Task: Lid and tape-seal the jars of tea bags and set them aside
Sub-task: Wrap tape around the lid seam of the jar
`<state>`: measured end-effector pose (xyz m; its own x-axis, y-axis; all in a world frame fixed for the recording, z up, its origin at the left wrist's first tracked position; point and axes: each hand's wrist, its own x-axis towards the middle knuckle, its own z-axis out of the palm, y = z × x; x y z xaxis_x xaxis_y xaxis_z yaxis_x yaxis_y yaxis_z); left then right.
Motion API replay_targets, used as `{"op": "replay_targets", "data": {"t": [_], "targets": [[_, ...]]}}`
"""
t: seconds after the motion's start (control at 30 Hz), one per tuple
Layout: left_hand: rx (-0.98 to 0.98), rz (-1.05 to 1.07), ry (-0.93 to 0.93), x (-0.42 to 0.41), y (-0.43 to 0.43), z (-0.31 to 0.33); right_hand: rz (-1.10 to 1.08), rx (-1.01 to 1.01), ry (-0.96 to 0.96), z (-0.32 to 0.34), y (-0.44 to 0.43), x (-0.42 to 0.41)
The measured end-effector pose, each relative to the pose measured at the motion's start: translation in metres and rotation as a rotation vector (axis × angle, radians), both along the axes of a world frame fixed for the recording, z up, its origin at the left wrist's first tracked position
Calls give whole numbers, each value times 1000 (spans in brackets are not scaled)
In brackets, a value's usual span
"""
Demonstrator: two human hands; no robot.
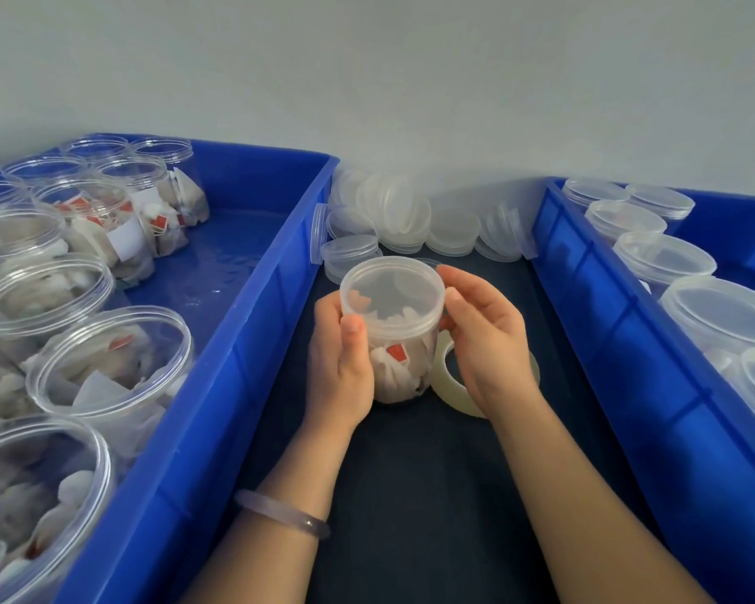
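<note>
A clear plastic jar of tea bags [404,364] stands on the dark mat between two blue bins, with a translucent lid [392,296] sitting on top. My left hand [341,364] grips the jar's left side, thumb up against the lid's rim. My right hand [484,337] curls round the lid's right edge with fingertips on the rim. A roll of clear tape [458,396] lies flat on the mat just right of the jar, partly under my right hand.
The left blue bin [236,364] holds several open jars of tea bags [105,368]. The right blue bin [620,342] holds several lidded jars [715,316]. A pile of loose lids [402,220] lies at the back against the wall.
</note>
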<state>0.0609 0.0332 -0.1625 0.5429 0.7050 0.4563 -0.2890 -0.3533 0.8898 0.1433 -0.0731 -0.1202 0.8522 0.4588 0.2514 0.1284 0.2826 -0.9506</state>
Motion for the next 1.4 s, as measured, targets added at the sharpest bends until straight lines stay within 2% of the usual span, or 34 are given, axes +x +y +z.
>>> {"op": "replay_targets", "data": {"t": [0.07, 0.13, 0.23, 0.33, 0.47, 0.6, 0.67, 0.83, 1.0, 1.1, 1.17, 1.27, 1.4], "targets": [[8, -46, -23, 0, -3, 2, 39, 28, 81, 7, 2, -2], [7, -90, -34, 0, -7, 4, 56, -37, 113, 13, 7, -5], [-40, -159, -38, -2, -12, 5, -86, -125, 81, 17, 15, -13], [-94, -212, -61, -5, -11, 5, -216, -67, 58, 17, 18, -18], [-121, -244, -108, -10, -3, 16, -155, -52, 14, 13, 21, -25], [-202, -162, -154, -16, 0, 23, 80, -140, -54, 10, 24, -32], [-228, -75, -190, -17, -4, 24, 112, -114, -57, 7, 26, -35], [-240, -68, -187, -11, -10, 27, -90, 28, 39, 4, 28, -40], [-299, -84, -100, -6, -4, 29, -126, -63, 67, 3, 30, -36], [-318, -114, -103, -6, -5, 29, -15, -76, -18, -1, 23, -41], [-312, -91, -124, -6, -6, 30, -43, -55, -69, -5, 22, -45], [-298, -52, -113, -6, -7, 31, -199, -10, -18, -1, 26, -47], [-315, -65, -49, -7, -7, 41, -177, -142, 44, 15, 21, -49]]}}
